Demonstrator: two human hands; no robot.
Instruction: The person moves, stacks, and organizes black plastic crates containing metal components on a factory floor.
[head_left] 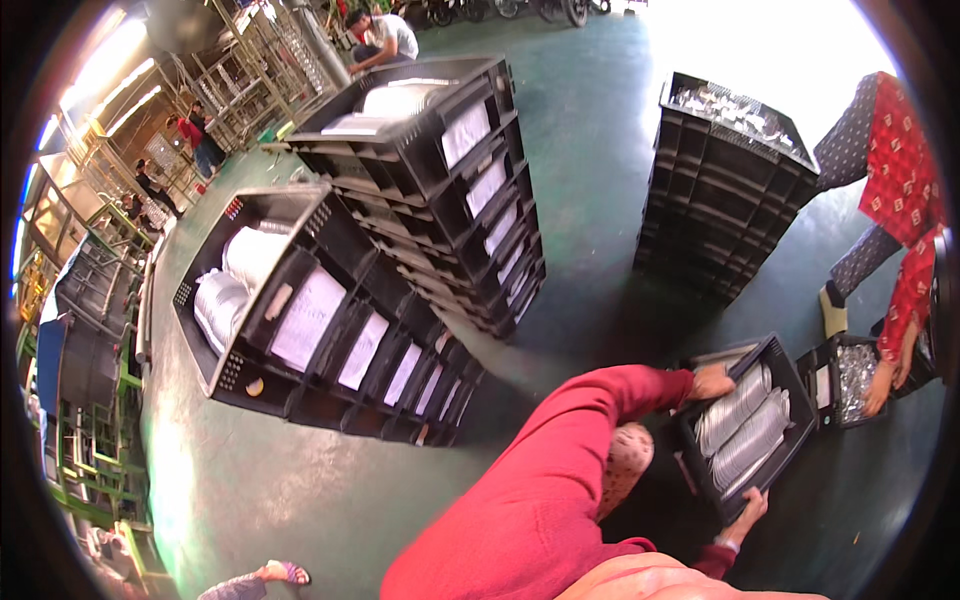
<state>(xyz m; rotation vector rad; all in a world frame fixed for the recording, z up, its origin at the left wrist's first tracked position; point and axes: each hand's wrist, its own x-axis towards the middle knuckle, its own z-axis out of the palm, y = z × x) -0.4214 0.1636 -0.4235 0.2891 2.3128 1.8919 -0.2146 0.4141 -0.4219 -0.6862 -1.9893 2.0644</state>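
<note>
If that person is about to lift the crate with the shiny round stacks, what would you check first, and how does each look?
1. Left hand on the far rim of the black crate: ok.
2. Right hand on the near rim: ok, though the grip itself cannot be told.
3. Silver stacks lying inside the walls: ok.
4. Room beside the crate: not ok; a co-worker's hand works in the small crate right next to it.
5. Weight: cannot tell.

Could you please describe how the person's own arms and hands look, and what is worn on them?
Both arms are covered by long red sleeves of plain cloth that end at the wrists. The left hand and the right hand are bare: no gloves show. The right wrist shows a lighter band at the cuff; whether it is a bracelet or an inner cuff cannot be told.
</note>
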